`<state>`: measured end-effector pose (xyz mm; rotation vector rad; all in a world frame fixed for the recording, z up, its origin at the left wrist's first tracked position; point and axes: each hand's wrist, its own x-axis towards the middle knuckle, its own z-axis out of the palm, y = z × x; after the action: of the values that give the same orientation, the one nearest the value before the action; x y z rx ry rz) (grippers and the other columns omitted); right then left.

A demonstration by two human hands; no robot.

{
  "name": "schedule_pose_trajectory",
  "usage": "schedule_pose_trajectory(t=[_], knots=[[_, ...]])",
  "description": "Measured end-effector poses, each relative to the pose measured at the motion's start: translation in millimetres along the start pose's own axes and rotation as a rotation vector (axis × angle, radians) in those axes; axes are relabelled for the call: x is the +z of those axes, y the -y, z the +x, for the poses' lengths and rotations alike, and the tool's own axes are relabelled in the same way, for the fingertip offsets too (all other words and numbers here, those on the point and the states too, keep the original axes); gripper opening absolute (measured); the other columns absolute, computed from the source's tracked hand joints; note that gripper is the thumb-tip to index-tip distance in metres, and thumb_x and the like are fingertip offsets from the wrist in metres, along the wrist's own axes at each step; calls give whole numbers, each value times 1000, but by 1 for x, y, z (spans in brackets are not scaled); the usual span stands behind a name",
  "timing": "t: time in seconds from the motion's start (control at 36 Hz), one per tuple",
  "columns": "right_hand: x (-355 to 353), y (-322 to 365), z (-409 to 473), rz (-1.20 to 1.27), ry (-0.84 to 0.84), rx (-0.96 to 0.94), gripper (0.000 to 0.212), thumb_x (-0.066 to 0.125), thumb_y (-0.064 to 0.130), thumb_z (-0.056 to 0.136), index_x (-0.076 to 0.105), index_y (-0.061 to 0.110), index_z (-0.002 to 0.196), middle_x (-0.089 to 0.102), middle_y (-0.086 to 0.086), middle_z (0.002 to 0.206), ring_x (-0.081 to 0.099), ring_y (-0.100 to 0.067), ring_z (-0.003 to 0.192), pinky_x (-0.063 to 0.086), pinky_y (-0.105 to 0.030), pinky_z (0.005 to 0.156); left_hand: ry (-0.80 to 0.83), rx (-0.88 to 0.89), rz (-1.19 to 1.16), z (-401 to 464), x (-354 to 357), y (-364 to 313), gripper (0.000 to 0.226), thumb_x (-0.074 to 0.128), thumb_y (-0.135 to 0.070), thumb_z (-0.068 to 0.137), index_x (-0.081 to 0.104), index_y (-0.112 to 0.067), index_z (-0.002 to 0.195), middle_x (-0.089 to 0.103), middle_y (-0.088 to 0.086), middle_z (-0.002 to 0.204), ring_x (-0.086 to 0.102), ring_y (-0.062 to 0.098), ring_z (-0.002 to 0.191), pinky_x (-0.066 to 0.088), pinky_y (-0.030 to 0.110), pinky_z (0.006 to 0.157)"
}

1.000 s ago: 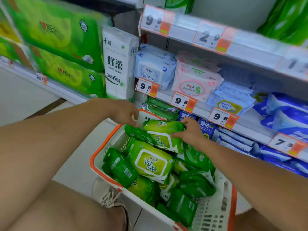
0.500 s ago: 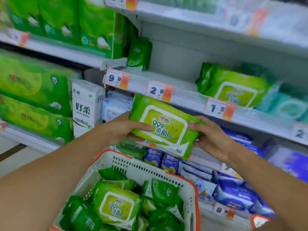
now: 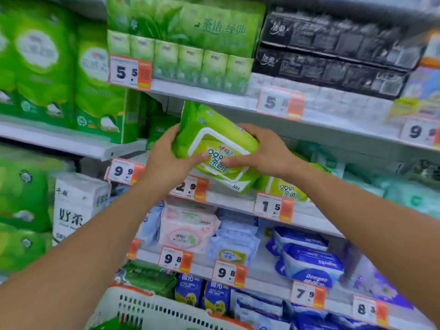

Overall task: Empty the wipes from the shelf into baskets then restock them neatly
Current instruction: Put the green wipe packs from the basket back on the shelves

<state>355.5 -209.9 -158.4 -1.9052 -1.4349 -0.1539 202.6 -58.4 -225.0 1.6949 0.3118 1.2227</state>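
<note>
While the left hand (image 3: 166, 154) and right hand (image 3: 259, 148) both grip the tilted wipes pack (image 3: 214, 144), it could catch the shelf (image 3: 238, 200) edge and slip down toward the basket (image 3: 152, 306).

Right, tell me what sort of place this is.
Most likely a supermarket or shop aisle: tiered shelves carry orange-and-white price tags, stacked tissue packs and wipes, and a shopping basket sits below while both hands hold a green wipes pack.
</note>
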Motion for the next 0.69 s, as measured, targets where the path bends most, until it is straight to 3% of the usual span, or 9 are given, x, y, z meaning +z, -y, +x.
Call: schedule_pose_trajectory(t=[0.08,0.14,0.22,0.31,0.39,0.47,0.64,0.69], knots=[[16,-25,41,-336,22,-23,103,84,71,51,54,28,140,64,5,132,61,-15,119,48,-34,104,87,21,369,32,9,30,45,74,-32,85,59,-16,125,69,5,114,64,26,106,49,32,90],[27,-37,62,-607,172,15,96,82,67,61,49,31,144,61,1,138,56,-25,125,46,-37,104,219,-4,632,46,10,55,48,61,-39,94,54,-14,134,65,14,123,59,34,113,46,35,91],[48,-50,88,-788,359,123,81,80,57,73,47,30,142,59,-1,140,56,-26,125,47,-33,98,408,-29,887,53,12,97,64,45,-46,100,23,-23,155,61,19,131,56,37,118,44,36,93],[70,-53,113,-868,333,105,83,81,59,70,47,24,138,57,-4,139,55,-28,124,46,-34,94,395,191,1151,54,15,122,62,27,-48,100,16,-25,156,65,14,124,57,33,114,39,37,94],[96,-66,136,-808,296,54,102,84,50,72,27,23,153,45,-11,150,49,-31,133,44,-38,103,511,201,1197,62,10,119,49,28,-50,102,35,-36,149,61,5,133,53,27,123,33,37,103],[109,-88,163,-785,256,127,102,84,44,73,26,18,153,49,-13,146,51,-33,130,47,-42,102,580,193,1183,69,5,114,43,27,-55,100,58,-37,124,66,-2,123,56,23,118,37,38,102],[124,-129,215,-763,247,214,107,84,34,76,17,26,157,33,-9,158,38,-34,141,35,-49,113,622,214,1136,77,1,120,44,26,-60,99,60,-39,118,67,-7,115,55,21,114,40,36,98],[127,-143,228,-776,241,236,103,80,33,80,14,25,158,30,-7,160,36,-33,142,33,-49,115,603,271,1134,77,1,127,53,17,-65,96,59,-39,114,68,-9,112,56,20,110,41,36,96]])
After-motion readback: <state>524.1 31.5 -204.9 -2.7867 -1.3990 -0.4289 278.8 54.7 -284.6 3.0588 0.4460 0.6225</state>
